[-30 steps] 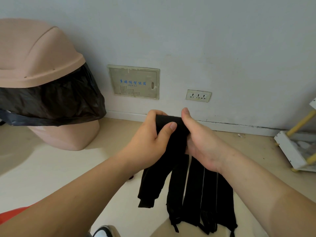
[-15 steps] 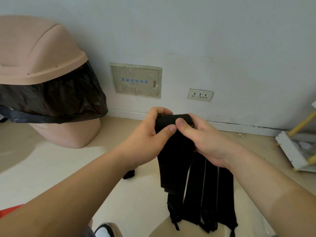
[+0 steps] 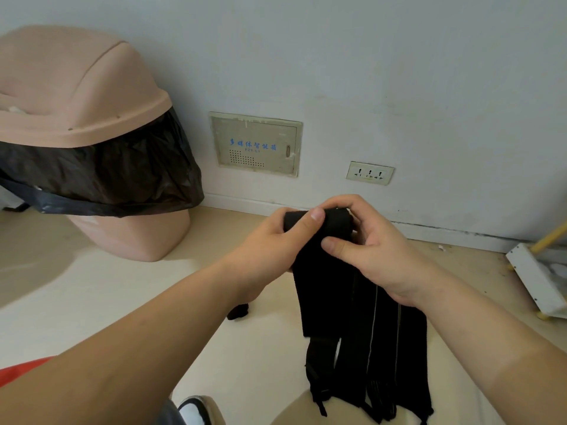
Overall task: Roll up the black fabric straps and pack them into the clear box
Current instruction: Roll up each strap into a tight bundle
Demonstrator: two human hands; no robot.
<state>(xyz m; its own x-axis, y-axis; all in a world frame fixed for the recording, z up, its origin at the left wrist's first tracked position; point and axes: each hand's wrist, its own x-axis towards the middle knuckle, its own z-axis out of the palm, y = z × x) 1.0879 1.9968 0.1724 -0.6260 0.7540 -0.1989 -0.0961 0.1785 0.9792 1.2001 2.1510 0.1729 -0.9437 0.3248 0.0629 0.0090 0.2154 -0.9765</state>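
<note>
A black fabric strap (image 3: 319, 289) hangs in front of me, its top end wound into a small roll (image 3: 334, 223). My left hand (image 3: 276, 243) grips the roll's left side, thumb on top. My right hand (image 3: 377, 250) holds the right side, fingers curled over the roll and thumb pressed on the strap below. Several more black straps (image 3: 386, 357) hang down behind it, under my right wrist. A small black rolled piece (image 3: 237, 311) lies on the floor under my left forearm. No clear box is in view.
A pink lidded bin (image 3: 76, 96) with a black bag (image 3: 101, 179) stands at the left against the wall. A wall panel (image 3: 256, 144) and a socket (image 3: 369, 173) are behind. A white and yellow rack (image 3: 540, 271) is at the right. My shoe (image 3: 196, 409) shows below.
The roll at the strap's top has grown and the hanging tail has shortened. My right thumb has shifted from the top of the roll to the strap below it.
</note>
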